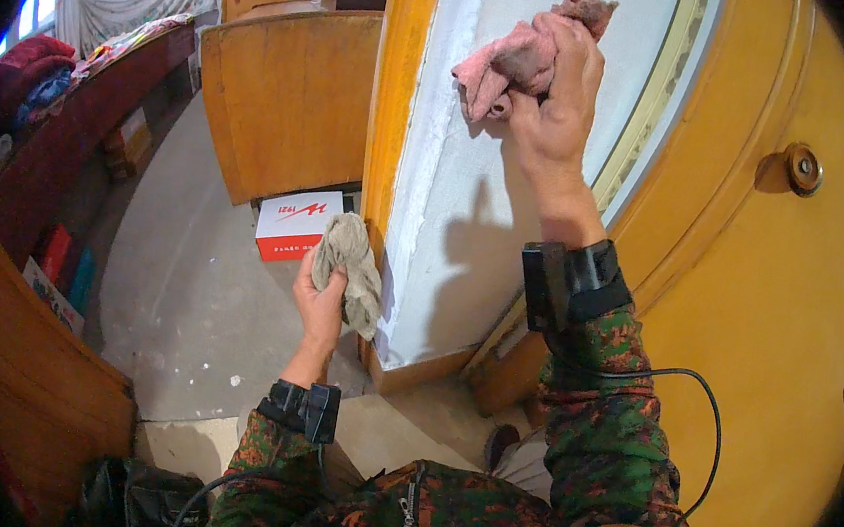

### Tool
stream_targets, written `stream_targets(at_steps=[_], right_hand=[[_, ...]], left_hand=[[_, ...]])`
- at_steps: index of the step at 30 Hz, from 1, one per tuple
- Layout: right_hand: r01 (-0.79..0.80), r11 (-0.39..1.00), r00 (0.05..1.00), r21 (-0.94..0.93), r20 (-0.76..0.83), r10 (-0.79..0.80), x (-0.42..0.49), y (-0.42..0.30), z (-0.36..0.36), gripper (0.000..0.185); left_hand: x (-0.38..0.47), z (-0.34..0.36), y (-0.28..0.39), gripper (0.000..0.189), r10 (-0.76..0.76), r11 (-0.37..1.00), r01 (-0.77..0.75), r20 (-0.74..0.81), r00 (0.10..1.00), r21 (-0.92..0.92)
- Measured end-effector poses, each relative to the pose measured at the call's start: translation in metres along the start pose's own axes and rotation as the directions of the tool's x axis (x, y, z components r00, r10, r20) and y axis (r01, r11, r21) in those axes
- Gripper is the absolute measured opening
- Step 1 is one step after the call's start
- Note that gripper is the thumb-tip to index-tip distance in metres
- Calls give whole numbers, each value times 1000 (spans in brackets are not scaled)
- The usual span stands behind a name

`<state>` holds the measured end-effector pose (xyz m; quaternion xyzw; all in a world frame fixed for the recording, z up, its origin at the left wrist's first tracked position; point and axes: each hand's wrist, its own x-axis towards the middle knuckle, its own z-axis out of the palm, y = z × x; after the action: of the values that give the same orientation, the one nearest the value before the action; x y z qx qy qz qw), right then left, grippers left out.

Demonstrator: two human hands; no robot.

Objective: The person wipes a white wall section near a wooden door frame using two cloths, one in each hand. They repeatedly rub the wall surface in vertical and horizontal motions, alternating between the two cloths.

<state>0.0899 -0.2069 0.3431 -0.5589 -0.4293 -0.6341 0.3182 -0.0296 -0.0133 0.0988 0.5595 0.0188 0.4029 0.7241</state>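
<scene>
My right hand (559, 117) holds a crumpled pink cloth (519, 57), darkened by dirt in places, against the upper part of a white wall (465, 199). In my left hand (321, 296) is a grey-beige cloth (350, 268), pinched between thumb and fingers and hanging beside the wall's corner, low near the orange wooden door frame (401, 73). Whether that cloth touches the wall cannot be told. Both wrists wear black strapped devices with cables.
A yellow-brown wooden door (773, 294) with a round knob (804, 169) stands at the right. A white and red box (288, 244) lies on the floor by a wooden cabinet (293, 102). At the left are a bed (106, 93) and another wooden panel (45, 351).
</scene>
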Motion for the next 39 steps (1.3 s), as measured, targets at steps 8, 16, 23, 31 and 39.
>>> stream_targets(at_steps=[8, 16, 23, 31, 39], right_hand=[[288, 954, 924, 80, 238, -299, -61, -63, -12, 33], [-368, 866, 713, 338, 700, 29, 71, -62, 10, 18], [528, 816, 567, -236, 813, -131, -34, -53, 26, 15], [443, 896, 559, -39, 793, -242, -226, -79, 19, 28], [552, 818, 22, 163, 978, -209, -414, -120, 38, 23]], left_hand=[[3, 0, 2, 35, 17, 1000, -17, -28, 999, -10], [3, -1, 0, 32, 43, 999, -40, -88, 995, 32], [2, 1, -14, 29, 112, 994, -109, -147, 983, 24], [4, 1, -13, 30, 135, 991, -128, -173, 976, 48], [1, 2, -5, 31, 130, 991, -133, -184, 974, 0]])
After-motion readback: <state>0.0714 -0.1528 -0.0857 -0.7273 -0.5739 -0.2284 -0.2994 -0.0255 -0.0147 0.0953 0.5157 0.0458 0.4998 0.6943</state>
